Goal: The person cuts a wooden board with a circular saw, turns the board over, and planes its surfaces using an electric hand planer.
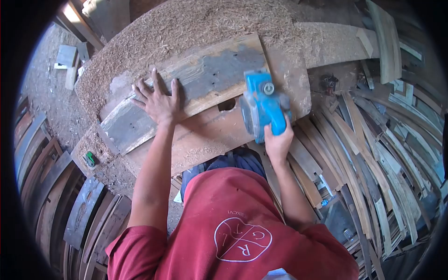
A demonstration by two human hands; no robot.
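Note:
A long weathered board [205, 77] with grey and pale bare patches lies on a sawdust-covered wooden work surface [200, 135]. My left hand [161, 100] presses flat on the board toward its left part, fingers spread, holding nothing. My right hand [279, 140] is wrapped round the rear handle of a blue electric planer [266, 102], slightly blurred. The planer is at the board's right end, over its near edge; its underside is hidden, so I cannot tell whether it touches the wood. A dark rectangular hole [227, 104] shows in the work surface below the board.
Wood shavings [186, 28] are heaped along the far side. Stacked wood strips [359, 163] fill the right, and more planks [84, 212] stand at the lower left. A small green object [90, 158] lies at the left corner. A curved plank [338, 44] extends at the far right.

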